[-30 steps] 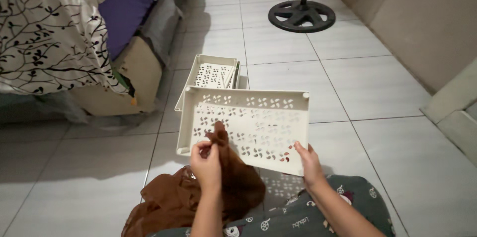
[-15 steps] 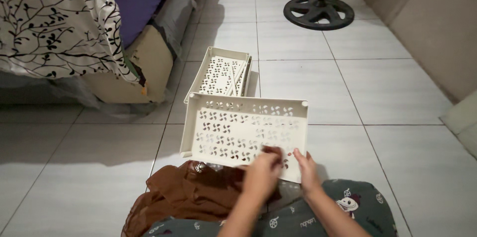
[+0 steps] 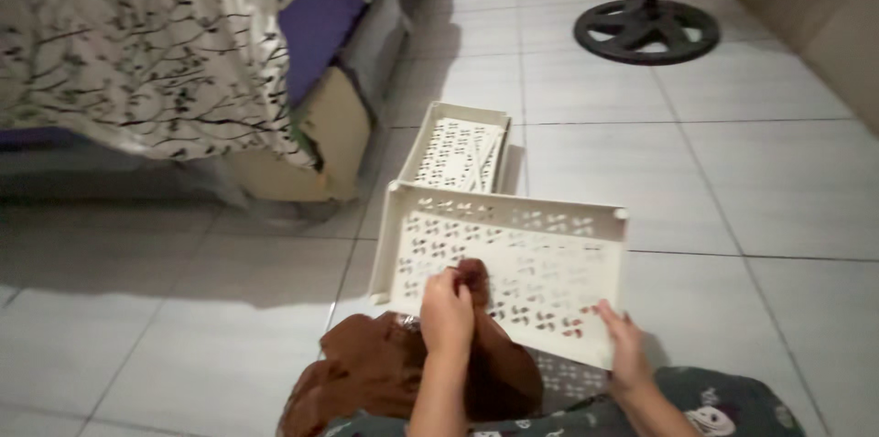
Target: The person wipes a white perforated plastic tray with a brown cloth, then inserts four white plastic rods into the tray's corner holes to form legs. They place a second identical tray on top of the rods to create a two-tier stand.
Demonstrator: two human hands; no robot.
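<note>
Since half a second ago the left hand (image 3: 447, 313) has swung back from beside the right one to the middle of the cream perforated plastic tray (image 3: 509, 274), its grip pinched together on a corner of the brown cloth (image 3: 394, 377) pressed against the panel, as if to wipe it. The cloth's bulk lies on the lap. The right hand (image 3: 623, 348) clamps the tray's lower right edge, tilting it upright for access. A second tray (image 3: 461, 149) lies on the tiled floor (image 3: 696, 171) behind.

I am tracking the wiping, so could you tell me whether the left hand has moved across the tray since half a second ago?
Yes. The left hand moved left along the cream perforated tray, away from the right hand.
</note>
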